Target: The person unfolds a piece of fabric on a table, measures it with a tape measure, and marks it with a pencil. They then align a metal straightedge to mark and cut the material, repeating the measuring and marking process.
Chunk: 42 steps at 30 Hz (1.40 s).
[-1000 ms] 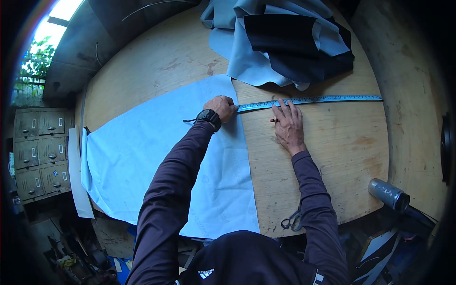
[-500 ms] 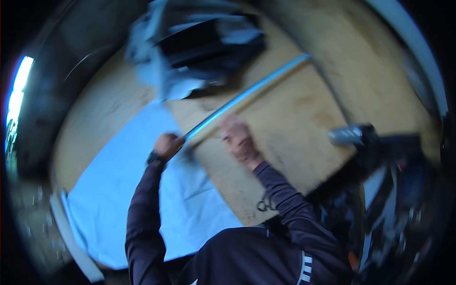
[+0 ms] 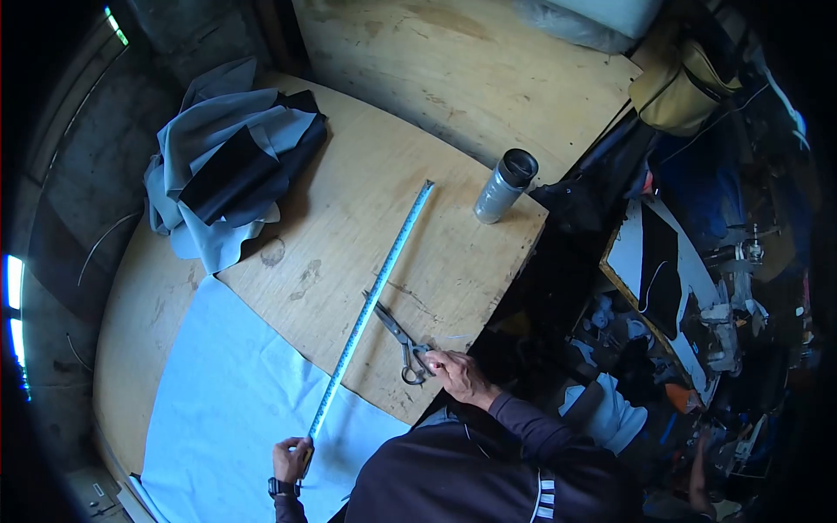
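Observation:
My left hand, with a watch on the wrist, is closed on the case end of a tape measure. The blade stretches diagonally over light blue fabric and bare wood, its tip near a tumbler. My right hand is at the table's front edge, its fingers curled at the handle of metal scissors. The scissors lie on the wood, blades pointing toward the tape.
A heap of grey and black fabric lies on the wooden table at the upper left. The tumbler stands near the right corner. A sewing machine and a person's arm are at the right.
The view has shifted. My left hand and the tape have moved toward my body over the blue fabric. My right hand has moved from beside the tape to the scissors.

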Each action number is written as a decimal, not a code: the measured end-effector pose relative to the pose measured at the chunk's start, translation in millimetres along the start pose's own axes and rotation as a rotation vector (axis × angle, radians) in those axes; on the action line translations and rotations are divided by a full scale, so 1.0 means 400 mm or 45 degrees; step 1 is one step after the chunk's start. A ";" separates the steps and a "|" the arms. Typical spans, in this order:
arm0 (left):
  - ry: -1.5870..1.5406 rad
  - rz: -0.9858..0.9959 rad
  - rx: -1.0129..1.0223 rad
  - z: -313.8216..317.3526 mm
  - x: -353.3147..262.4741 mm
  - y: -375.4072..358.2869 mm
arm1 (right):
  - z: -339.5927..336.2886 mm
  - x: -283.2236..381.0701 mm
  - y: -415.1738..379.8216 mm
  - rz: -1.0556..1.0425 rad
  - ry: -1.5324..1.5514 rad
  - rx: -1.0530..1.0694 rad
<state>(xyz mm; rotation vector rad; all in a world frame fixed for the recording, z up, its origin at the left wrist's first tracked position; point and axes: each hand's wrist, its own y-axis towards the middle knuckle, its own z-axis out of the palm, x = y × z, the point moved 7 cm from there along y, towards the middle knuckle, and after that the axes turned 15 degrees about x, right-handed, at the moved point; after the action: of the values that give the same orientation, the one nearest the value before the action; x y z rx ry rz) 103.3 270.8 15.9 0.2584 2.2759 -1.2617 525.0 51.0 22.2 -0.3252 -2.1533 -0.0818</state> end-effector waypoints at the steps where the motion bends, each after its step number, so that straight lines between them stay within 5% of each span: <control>1: 0.010 0.011 -0.005 0.011 -0.010 -0.008 | -0.009 -0.002 -0.007 0.020 0.004 0.007; 7: 0.144 0.093 -0.028 0.050 -0.105 0.052 | -0.014 0.052 -0.001 -0.144 -0.092 0.022; 22: 0.256 0.167 -0.051 0.064 -0.241 0.155 | 0.008 0.017 -0.052 -0.025 -0.077 0.083; 31: 0.209 0.197 -0.116 -0.001 -0.082 0.035 | -0.106 -0.095 -0.033 0.218 -0.062 -0.212; 36: 0.319 0.222 -0.112 -0.024 0.072 -0.114 | -0.084 -0.124 -0.073 0.233 -0.084 -0.144; 42: 0.185 0.082 -0.039 0.104 -0.001 -0.210 | -0.025 -0.116 -0.165 0.241 -0.043 -0.028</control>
<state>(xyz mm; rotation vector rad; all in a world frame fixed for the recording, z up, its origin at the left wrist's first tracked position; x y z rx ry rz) 84.2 190.0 59.7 0.4216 2.3867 -1.2092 540.5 -23.8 -6.0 -0.5449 -2.1451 0.0079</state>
